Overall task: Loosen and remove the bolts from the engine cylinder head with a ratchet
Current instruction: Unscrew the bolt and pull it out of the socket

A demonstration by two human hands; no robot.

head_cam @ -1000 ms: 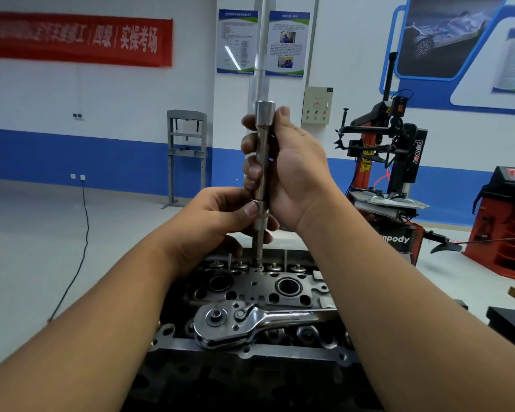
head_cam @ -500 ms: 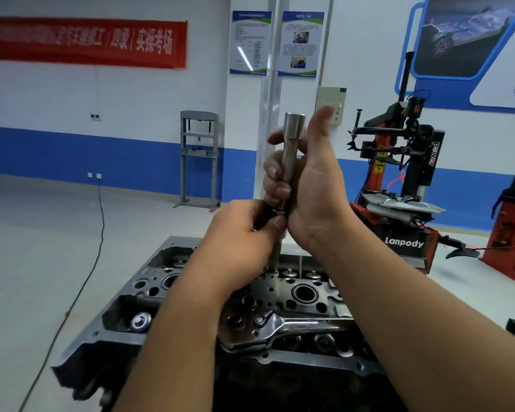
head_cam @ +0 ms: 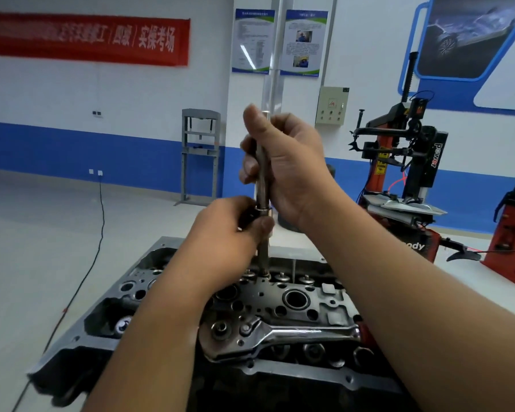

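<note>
The grey cast-metal engine cylinder head (head_cam: 324,295) lies flat on the bench, its top face full of round bores and small holes. A long, slim steel extension bar (head_cam: 262,179) stands upright over the far edge of the head, its lower end seated in a bolt hole between the valve stems there. The right hand (head_cam: 286,165) is wrapped round the upper part of the bar, thumb up by its top end. The left hand (head_cam: 229,233) pinches the bar lower down, fingertips closed on the wider collar at its joint. The bolt itself is hidden under the tip, so whether it has come free I cannot say.

On the near side of the head a chrome ratchet wrench (head_cam: 268,337) lies flat, round head to the left, handle running under the right forearm, touched by neither hand.

Beyond stands a red-and-black tyre changer (head_cam: 405,162), a grey steel press frame (head_cam: 199,153) against the blue-banded wall, and a red banner (head_cam: 84,40) above.
</note>
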